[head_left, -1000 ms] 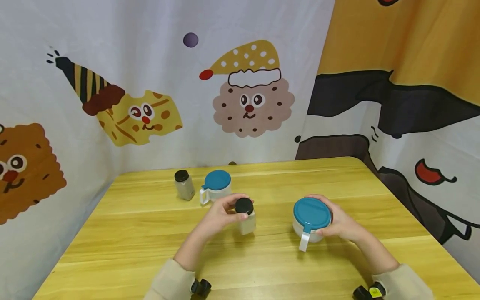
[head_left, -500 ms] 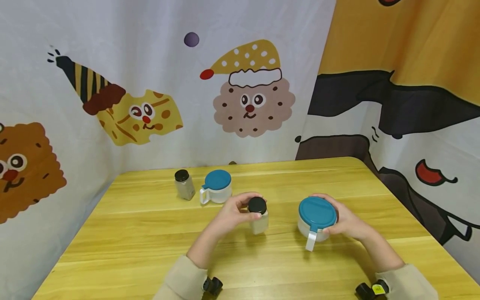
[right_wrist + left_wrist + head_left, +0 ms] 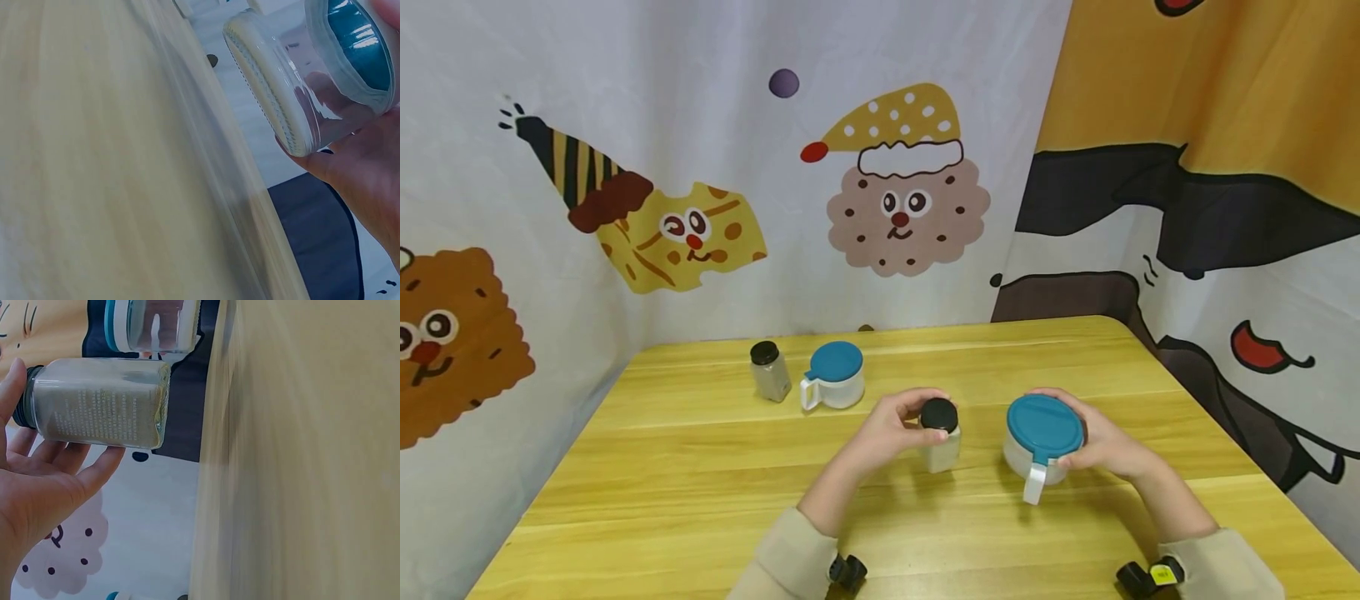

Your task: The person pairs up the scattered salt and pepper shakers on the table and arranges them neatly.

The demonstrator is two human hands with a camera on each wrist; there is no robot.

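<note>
My left hand (image 3: 887, 433) grips a square glass jar (image 3: 942, 454) by its black lid, near the middle of the table. In the left wrist view the jar (image 3: 100, 403) is held up off the wood, thumb on one side and fingers (image 3: 94, 469) on the other. To its right, my right hand (image 3: 1105, 437) holds a clear round container with a blue lid (image 3: 1045, 427) and a white handle pointing toward me. The right wrist view shows that container (image 3: 281, 75) tilted and raised above the table, with the hand (image 3: 369, 169) wrapped round its side.
At the back left of the wooden table (image 3: 685, 483) stand another black-lidded jar (image 3: 771, 379) and, beside it, another blue-lidded container (image 3: 838, 387) with its handle to the left. A curtain (image 3: 700, 100) with cartoon prints hangs behind the table's far edge.
My left hand has moved to the right with the jar, closer to the round container. My right hand has shifted slightly right, still holding its container. The two objects at the back stay put.
</note>
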